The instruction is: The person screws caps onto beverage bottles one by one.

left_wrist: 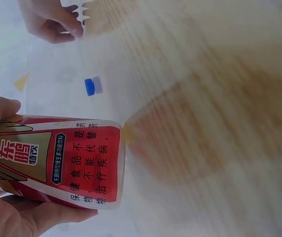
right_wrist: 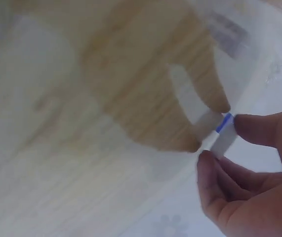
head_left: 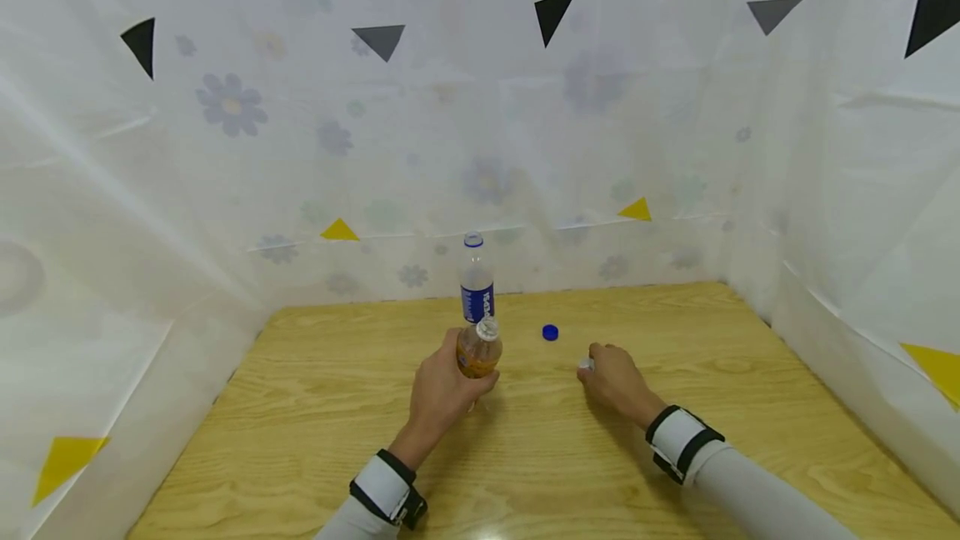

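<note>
My left hand [head_left: 444, 386] grips a drink bottle [head_left: 480, 350] round its sides, and the bottle stands upright with its white top uppermost. Its red and gold label [left_wrist: 57, 163] faces the left wrist view, with Chinese lettering. Between thumb and fingertips, my right hand [head_left: 617, 382] pinches a small white cap [head_left: 587, 364] low over the table; the right wrist view also shows this cap [right_wrist: 223, 143], with a bit of blue at its upper edge. Behind the held bottle is a clear Pepsi bottle [head_left: 477, 302] with a blue label and no cap. A blue cap [head_left: 550, 332] lies to its right.
The wood-grain table [head_left: 315, 407] reaches back to a white curtain [head_left: 420, 148] printed with flowers. Side sheets [head_left: 862, 190] close in the left and right. Black, grey and yellow triangles are stuck on the sheets.
</note>
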Demonstrator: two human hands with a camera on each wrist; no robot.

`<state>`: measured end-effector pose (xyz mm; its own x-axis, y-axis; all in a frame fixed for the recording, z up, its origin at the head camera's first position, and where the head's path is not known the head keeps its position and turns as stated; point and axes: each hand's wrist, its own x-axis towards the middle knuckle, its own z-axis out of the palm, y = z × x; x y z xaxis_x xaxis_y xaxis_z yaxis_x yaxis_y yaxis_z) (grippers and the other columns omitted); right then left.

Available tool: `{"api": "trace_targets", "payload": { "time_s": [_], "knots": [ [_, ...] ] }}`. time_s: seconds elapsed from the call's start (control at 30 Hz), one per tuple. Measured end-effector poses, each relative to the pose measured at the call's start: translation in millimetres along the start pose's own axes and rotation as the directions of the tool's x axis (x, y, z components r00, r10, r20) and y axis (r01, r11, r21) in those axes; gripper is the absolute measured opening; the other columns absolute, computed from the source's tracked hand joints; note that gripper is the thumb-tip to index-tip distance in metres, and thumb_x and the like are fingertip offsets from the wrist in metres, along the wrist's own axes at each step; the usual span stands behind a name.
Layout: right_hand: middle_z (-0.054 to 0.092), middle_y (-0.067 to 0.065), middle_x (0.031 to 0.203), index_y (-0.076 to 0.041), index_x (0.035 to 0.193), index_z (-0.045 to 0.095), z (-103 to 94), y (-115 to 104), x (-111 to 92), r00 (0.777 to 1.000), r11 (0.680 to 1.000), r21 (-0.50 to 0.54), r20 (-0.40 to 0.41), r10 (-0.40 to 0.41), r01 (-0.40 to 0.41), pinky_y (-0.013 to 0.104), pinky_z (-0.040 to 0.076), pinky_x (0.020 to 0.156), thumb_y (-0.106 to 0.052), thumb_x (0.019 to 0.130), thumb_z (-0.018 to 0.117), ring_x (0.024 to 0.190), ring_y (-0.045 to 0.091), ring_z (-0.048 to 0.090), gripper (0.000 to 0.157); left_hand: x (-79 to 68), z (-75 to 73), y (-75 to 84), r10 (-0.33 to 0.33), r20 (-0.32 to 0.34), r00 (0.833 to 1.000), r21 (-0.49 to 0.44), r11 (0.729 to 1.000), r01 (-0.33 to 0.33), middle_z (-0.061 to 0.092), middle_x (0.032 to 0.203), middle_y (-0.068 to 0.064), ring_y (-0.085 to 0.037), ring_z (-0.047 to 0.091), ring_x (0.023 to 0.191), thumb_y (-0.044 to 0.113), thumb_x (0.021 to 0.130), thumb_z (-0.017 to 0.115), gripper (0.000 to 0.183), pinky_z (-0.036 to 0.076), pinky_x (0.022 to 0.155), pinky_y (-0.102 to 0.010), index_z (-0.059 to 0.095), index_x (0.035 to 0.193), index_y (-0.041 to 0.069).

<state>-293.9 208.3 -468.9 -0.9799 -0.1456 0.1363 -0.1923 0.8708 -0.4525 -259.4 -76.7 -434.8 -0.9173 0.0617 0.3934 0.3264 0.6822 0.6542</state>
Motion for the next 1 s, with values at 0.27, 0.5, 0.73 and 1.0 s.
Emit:
{"api": "trace_targets", "payload": {
  "time_s": [0.27, 0.5, 0.73, 1.0],
  "knots": [
    [0.065, 0.023, 0.092, 0.011, 0.116, 0.061, -3.0, -5.8, 5.5, 0.993, 0.998, 0.020, -0.096, -0.061, 0.063, 0.042, 0.051, 0.065, -0.011, 0.099, 0.058, 0.079, 0.032, 0.062, 0.028, 0.4, -1.0, 0.1, 0.004, 0.010, 1.000, -0.006, 1.000, -0.004, 0.073, 0.106, -0.004, -0.018, 0.071, 0.086, 0.036, 0.079, 0.086, 0.067, 0.056, 0.067, -0.033, 0.054, 0.133, 0.016],
    [0.067, 0.024, 0.097, 0.007, 0.119, 0.065, -23.3, -19.1, 11.9, 0.960, 0.984, -0.042, -0.218, -0.176, 0.171, 0.052, 0.054, 0.074, -0.010, 0.101, 0.056, 0.091, 0.040, 0.062, 0.026, 1.3, -0.4, 0.8, 0.012, 0.025, 1.000, -0.008, 1.000, -0.012, 0.073, 0.106, -0.004, -0.018, 0.070, 0.088, 0.036, 0.078, 0.086, 0.065, 0.057, 0.068, -0.033, 0.055, 0.131, 0.016],
    [0.061, 0.006, 0.067, 0.006, 0.116, 0.062, -38.7, -32.8, 13.3, 0.966, 0.985, 0.016, -0.199, -0.168, 0.175, 0.032, 0.042, 0.051, -0.012, 0.100, 0.055, 0.054, 0.016, 0.052, 0.025, 0.1, -0.5, 0.3, 0.001, 0.027, 1.000, -0.008, 1.000, -0.001, 0.073, 0.109, -0.004, -0.018, 0.070, 0.090, 0.036, 0.078, 0.086, 0.066, 0.057, 0.072, -0.036, 0.055, 0.132, 0.016],
    [0.043, 0.001, 0.053, -0.001, 0.099, 0.057, -41.8, -40.9, 10.2, 0.979, 0.988, 0.063, -0.161, -0.127, 0.138, 0.028, 0.030, 0.047, -0.010, 0.093, 0.061, 0.044, 0.014, 0.037, 0.012, 0.5, -0.1, 0.3, 0.000, 0.026, 1.000, -0.016, 1.000, 0.000, 0.073, 0.109, -0.005, -0.019, 0.070, 0.091, 0.034, 0.078, 0.087, 0.065, 0.057, 0.072, -0.037, 0.054, 0.132, 0.017]
  ]
}}
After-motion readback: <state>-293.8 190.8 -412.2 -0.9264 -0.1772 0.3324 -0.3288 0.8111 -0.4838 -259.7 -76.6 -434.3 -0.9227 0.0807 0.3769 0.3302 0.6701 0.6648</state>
